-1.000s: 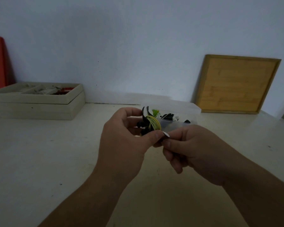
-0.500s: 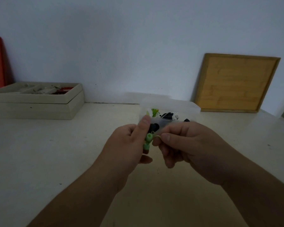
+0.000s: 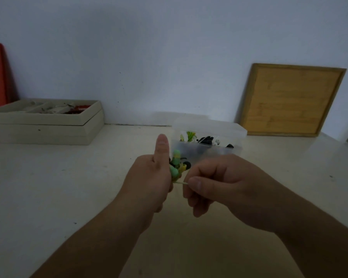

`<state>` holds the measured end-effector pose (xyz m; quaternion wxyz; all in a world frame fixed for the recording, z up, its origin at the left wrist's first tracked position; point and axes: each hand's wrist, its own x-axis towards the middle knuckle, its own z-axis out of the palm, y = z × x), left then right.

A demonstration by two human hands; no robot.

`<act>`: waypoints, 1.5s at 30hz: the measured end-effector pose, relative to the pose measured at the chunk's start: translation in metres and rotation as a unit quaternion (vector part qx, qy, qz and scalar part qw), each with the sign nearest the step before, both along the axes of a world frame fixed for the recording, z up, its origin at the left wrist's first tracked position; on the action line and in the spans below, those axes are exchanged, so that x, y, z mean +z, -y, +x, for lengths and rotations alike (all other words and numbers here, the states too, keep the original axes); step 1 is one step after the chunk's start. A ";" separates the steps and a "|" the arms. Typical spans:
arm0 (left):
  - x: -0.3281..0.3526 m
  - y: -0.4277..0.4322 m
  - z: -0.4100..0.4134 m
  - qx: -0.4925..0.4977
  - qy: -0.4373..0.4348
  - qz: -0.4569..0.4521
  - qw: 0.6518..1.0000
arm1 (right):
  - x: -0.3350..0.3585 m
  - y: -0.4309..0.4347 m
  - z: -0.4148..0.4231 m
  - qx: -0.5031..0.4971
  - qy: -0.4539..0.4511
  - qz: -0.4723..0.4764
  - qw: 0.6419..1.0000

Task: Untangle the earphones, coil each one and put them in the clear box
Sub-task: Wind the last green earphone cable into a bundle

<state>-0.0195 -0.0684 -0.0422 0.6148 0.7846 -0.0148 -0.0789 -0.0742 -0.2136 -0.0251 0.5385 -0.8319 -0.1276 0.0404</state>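
A bunched green earphone is held in the curled grip of the left hand, thumb raised, with its buds pointed up and away toward the wall. Its thin pale cable is pinched in the narrow grip of the right hand and runs short and roughly level between the hands; how much is coiled inside the left palm cannot be made out. Both hands are held above the table, just in front of the clear box, where other earphones are seen. Room is left sideways as far as a beige tray and a wooden board at the wall.
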 end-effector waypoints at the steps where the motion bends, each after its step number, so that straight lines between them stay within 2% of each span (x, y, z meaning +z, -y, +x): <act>1: -0.001 0.000 0.000 -0.014 0.033 0.045 0.998 | -0.001 0.000 0.000 -0.010 0.020 -0.018 1.000; 3: -0.002 0.000 -0.002 -0.043 0.083 0.106 0.990 | -0.003 0.000 0.002 -0.057 0.100 -0.095 0.989; 5: 0.000 -0.001 -0.002 -0.075 0.093 0.110 0.987 | -0.005 0.000 0.004 -0.114 0.187 -0.175 0.960; 7: 0.000 -0.002 -0.002 -0.110 0.080 0.094 0.986 | -0.006 -0.001 0.006 -0.149 0.230 -0.199 0.941; 13: 0.007 -0.010 -0.002 -0.198 -0.053 -0.013 0.979 | -0.008 0.002 0.010 -0.142 0.237 -0.162 0.947; 18: 0.014 -0.012 -0.002 -0.240 -0.088 -0.044 0.966 | -0.006 0.006 0.010 -0.146 0.237 -0.127 0.952; 24: 0.010 -0.011 0.000 -0.247 -0.005 -0.012 0.969 | -0.003 0.007 0.008 -0.141 0.245 -0.114 0.952; 28: 0.010 -0.011 -0.003 -0.251 -0.023 -0.028 0.967 | -0.002 0.008 0.008 -0.140 0.244 -0.116 0.952; 32: 0.006 -0.010 -0.003 -0.260 0.030 -0.020 0.965 | -0.004 0.012 0.010 -0.139 0.249 -0.132 0.949; 40: 0.001 -0.004 -0.002 -0.268 0.065 0.009 0.961 | -0.004 0.015 0.009 -0.138 0.288 -0.194 0.928; 45: 0.000 -0.002 -0.005 -0.284 0.093 0.022 0.954 | 0.000 0.017 0.010 -0.170 0.295 -0.175 0.924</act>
